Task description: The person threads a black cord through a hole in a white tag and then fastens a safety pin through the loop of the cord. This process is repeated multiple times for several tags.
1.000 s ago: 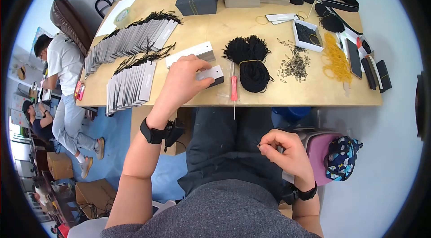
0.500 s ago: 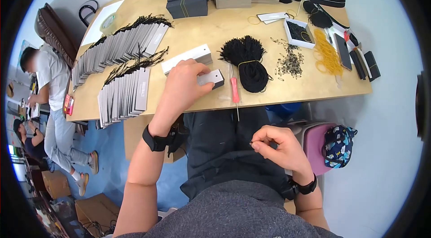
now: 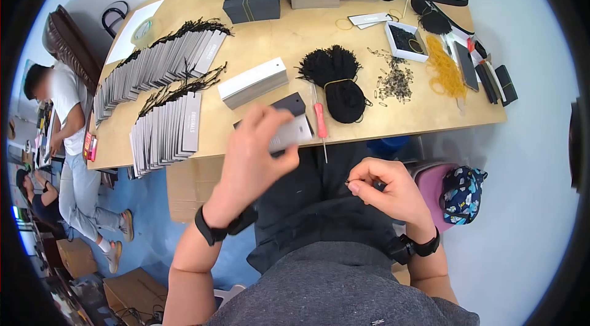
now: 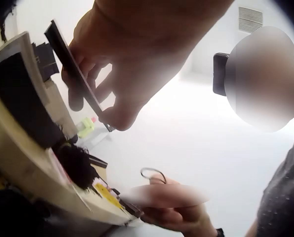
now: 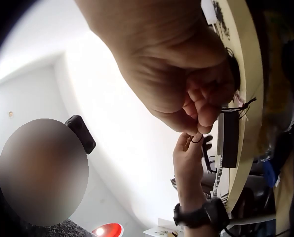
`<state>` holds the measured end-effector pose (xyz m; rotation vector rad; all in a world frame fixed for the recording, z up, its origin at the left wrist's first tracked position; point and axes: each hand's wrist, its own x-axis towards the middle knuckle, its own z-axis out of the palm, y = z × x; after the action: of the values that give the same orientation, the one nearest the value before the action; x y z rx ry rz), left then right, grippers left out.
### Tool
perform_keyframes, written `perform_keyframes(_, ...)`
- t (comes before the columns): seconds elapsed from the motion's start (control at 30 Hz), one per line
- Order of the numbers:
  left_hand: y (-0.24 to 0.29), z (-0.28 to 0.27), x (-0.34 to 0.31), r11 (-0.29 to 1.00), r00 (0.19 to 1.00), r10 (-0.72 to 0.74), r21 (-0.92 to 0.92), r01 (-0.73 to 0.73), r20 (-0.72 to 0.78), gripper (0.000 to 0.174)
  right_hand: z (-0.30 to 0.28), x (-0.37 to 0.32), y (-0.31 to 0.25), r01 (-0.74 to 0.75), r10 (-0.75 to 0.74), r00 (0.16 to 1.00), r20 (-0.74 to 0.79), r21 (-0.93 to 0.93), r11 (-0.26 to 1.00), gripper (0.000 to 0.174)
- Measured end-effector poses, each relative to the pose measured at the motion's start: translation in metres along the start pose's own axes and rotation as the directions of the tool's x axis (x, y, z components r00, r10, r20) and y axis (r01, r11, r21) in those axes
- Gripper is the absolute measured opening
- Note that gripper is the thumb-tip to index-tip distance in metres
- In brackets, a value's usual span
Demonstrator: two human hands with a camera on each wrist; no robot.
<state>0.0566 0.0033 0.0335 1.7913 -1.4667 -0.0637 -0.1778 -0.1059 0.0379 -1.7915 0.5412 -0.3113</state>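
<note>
My left hand (image 3: 249, 157) holds a grey-white tag (image 3: 294, 133) by its edges above the table's front edge, over a dark stack (image 3: 289, 103). In the left wrist view the tag (image 4: 74, 69) appears edge-on between thumb and fingers. Lower down, my right hand (image 3: 386, 189) pinches a thin black cord, whose loop (image 4: 152, 174) stands up from the fingertips in the left wrist view. A white tag stack (image 3: 253, 83) lies behind the left hand. To its right are a red-handled tool (image 3: 319, 120) and a black cord bundle (image 3: 344, 100).
Corded tags (image 3: 165, 129) lie in rows at the left. Small pins (image 3: 396, 83), a white box (image 3: 405, 42), yellow bands (image 3: 447, 71) and a phone (image 3: 466, 66) are at the right. Banded stacks (image 3: 253, 3) stand at the back. Two people are at far left.
My left hand has lifted a tag off the near stack and brought it toward the body, uncovering a dark top. The right hand keeps its pinch and has moved slightly upward in view.
</note>
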Motion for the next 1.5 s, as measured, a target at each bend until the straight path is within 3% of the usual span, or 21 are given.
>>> perform_keyframes(0.1,0.008,0.024,-0.035,0.984,0.997,-0.035,-0.172,0.045,0.063,0.036,-0.011,-0.014,0.011,-0.038,0.039,0.999,-0.027,0.035,0.999,0.007)
perform_keyframes(0.2,0.005,0.052,-0.053,0.968,0.993,-0.094,-0.227,0.109,0.074,0.04,-0.019,-0.029,0.022,-0.098,0.099,0.994,-0.042,0.035,0.995,0.006)
perform_keyframes(0.4,0.0,0.073,-0.066,0.968,0.991,-0.131,-0.218,0.123,-0.025,0.04,-0.026,-0.046,0.039,-0.137,0.145,0.987,-0.067,0.113,0.984,0.005)
perform_keyframes(0.63,0.003,0.076,-0.062,0.944,0.98,-0.198,-0.266,0.195,0.016,0.037,-0.026,-0.02,0.041,-0.091,0.09,0.996,0.015,0.114,0.989,0.007)
perform_keyframes(0.7,0.0,0.079,-0.059,0.84,0.923,-0.346,-0.383,0.384,0.166,0.033,-0.025,-0.009,0.04,-0.036,0.032,0.998,0.058,0.072,0.997,0.007)
perform_keyframes(0.83,-0.003,0.076,-0.055,0.818,0.87,-0.382,-0.323,0.475,0.312,0.025,-0.02,0.004,0.043,-0.033,0.023,0.993,0.117,0.087,0.996,0.007)
perform_keyframes(0.9,-0.013,0.077,-0.051,0.608,0.733,-0.498,-0.416,0.676,0.463,0.019,-0.015,0.009,0.046,0.004,-0.018,0.988,0.156,0.086,0.996,0.007)
perform_keyframes(1.1,-0.015,0.085,-0.045,0.534,0.746,-0.437,-0.522,0.665,0.503,0.022,0.003,0.029,0.061,0.076,-0.076,0.996,0.043,0.011,0.997,0.008)
perform_keyframes(1.17,-0.011,0.085,-0.05,0.526,0.739,-0.455,-0.52,0.673,0.497,0.023,0.01,0.035,0.074,0.085,-0.094,0.995,-0.033,-0.212,0.974,0.008)
perform_keyframes(1.23,-0.012,0.086,-0.054,0.368,0.731,-0.49,-0.647,0.668,0.476,0.021,0.012,0.034,0.083,0.057,-0.069,0.997,-0.039,-0.247,0.967,0.009)
perform_keyframes(1.27,-0.016,0.086,-0.055,0.365,0.729,-0.486,-0.646,0.67,0.482,0.021,0.012,0.031,0.086,0.022,-0.031,0.999,-0.04,-0.226,0.974,0.01)
perform_keyframes(1.33,-0.024,0.085,-0.059,0.645,0.861,-0.316,-0.575,0.502,0.398,0.019,0.013,0.022,0.089,-0.021,0.013,0.999,-0.043,-0.207,0.978,0.01)
perform_keyframes(1.37,-0.024,0.082,-0.06,0.642,0.861,-0.313,-0.578,0.503,0.402,0.019,0.012,0.018,0.087,-0.066,0.067,0.998,-0.002,-0.165,0.984,0.012)
perform_keyframes(1.43,-0.019,0.073,-0.06,0.843,0.934,-0.097,-0.471,0.26,0.344,0.017,0.008,0.013,0.075,-0.115,0.121,0.992,0.039,-0.127,0.985,0.013)
perform_keyframes(1.5,-0.01,0.069,-0.07,0.827,0.911,-0.075,-0.486,0.284,0.405,0.018,0.001,0.01,0.057,-0.223,0.216,0.944,0.251,0.002,0.975,0.02)
